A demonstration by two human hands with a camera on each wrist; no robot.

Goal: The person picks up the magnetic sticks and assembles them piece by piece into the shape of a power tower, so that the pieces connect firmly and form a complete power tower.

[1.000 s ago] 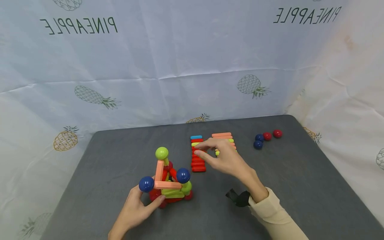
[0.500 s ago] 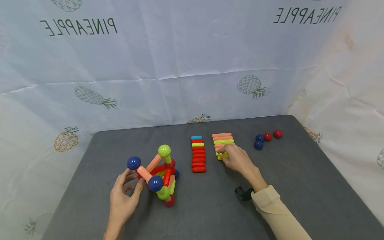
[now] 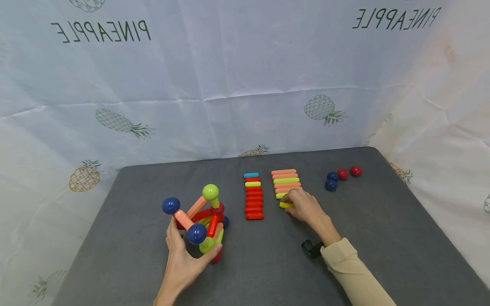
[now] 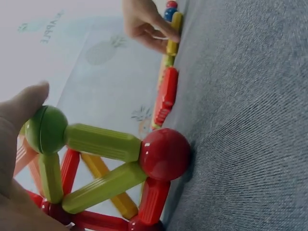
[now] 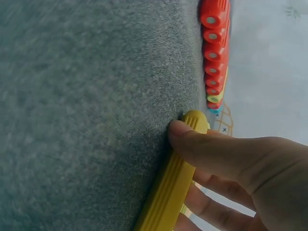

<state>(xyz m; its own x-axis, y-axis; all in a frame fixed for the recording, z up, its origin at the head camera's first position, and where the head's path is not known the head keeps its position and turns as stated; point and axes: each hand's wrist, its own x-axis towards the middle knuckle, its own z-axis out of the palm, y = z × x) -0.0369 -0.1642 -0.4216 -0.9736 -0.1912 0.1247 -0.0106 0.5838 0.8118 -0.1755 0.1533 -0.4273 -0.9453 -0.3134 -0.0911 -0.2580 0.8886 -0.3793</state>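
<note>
The right hand (image 3: 305, 206) pinches a yellow stick (image 3: 285, 205), whose long axis points sideways across the counter (image 3: 268, 263); the left hand (image 3: 181, 260) holds a ball-and-stick frame (image 3: 212, 225).

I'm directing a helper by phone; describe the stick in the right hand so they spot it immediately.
On the gray table, find the right row of sticks. At its near end, the right hand pinches the yellow stick. Its golden yellow sets it apart from the lime sticks and peach sticks beyond.

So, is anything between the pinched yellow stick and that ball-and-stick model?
Yes: on the table, the near end of the row of mostly red sticks lies between the yellow stick in the right hand and the model.
</note>
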